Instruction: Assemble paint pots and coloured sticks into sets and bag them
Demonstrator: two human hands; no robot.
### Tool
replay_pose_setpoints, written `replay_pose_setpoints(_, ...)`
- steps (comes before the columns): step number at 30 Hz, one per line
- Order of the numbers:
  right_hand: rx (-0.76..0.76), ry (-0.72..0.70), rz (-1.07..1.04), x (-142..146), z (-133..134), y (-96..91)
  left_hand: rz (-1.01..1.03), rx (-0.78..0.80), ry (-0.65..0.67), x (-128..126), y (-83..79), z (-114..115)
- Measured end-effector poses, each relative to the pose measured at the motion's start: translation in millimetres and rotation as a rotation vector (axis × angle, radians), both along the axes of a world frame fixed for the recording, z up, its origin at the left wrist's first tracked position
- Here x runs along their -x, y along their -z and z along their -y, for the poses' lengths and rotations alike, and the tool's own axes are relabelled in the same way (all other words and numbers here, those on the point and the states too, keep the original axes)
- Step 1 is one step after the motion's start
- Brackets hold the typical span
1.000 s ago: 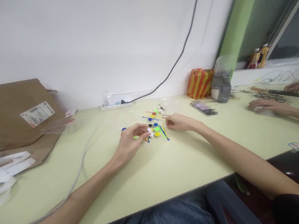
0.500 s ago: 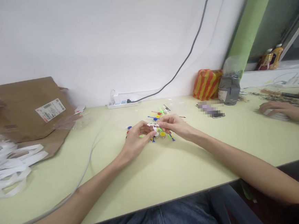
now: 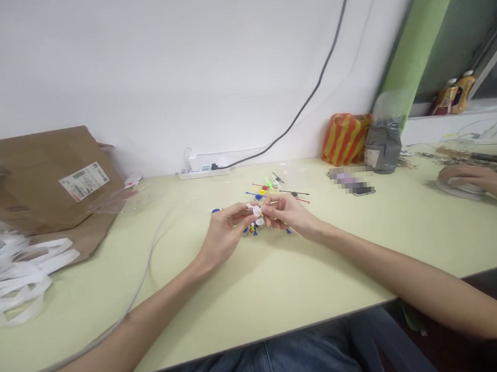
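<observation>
Between my two hands is a small white arrow spinner (image 3: 257, 210), with a round disc facing me. My left hand (image 3: 225, 229) pinches it from the left with thumb and fingers. From the right, the fingertips of my right hand (image 3: 292, 212) are closed on its other side. Just behind and under my hands lies a cluster of small coloured spinners, among them a blue arrow spinner (image 3: 258, 196), a yellow one (image 3: 262, 192) and a black one (image 3: 295, 194). My fingers hide part of the cluster.
A cardboard box (image 3: 54, 184) and white strips (image 3: 19, 278) lie on the left. A grey cable (image 3: 145, 271) crosses the table. Behind stand a power strip (image 3: 204, 172) and a striped bag (image 3: 343, 138). A co-worker's hand (image 3: 467, 177) is at the right.
The white arrow was held out flat between my fingertips; now it is turned so its round disc shows. My right hand has drawn slightly closer to the left.
</observation>
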State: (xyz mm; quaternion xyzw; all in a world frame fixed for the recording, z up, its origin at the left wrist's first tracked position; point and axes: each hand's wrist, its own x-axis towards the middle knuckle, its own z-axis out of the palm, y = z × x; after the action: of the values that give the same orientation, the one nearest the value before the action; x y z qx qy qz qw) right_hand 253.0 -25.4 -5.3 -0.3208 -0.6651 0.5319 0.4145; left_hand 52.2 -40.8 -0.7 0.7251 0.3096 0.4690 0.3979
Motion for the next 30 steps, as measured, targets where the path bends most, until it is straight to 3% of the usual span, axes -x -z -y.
replay_pose_setpoints(4,-0.212,0.163,0.068,5,4,-0.9,-0.011,0.043,-0.024,-3,-0.5,2)
replay_pose_setpoints(9,-0.453,0.171,0.203,8,10,1.0,-0.01,0.014,-0.079,-3,-3.9,2)
replay_pose_setpoints(16,-0.514,0.135,0.236,7,11,-1.7,-0.083,-0.08,-0.14,3,-7.3,1)
replay_pose_setpoints(23,-0.664,0.191,0.364,8,16,-2.7,-0.029,-0.02,-0.11,-2,-16.4,8)
replay_pose_setpoints(30,-0.761,0.242,0.381,11,20,-0.7,-0.006,-0.024,-0.106,-3,-15.5,10)
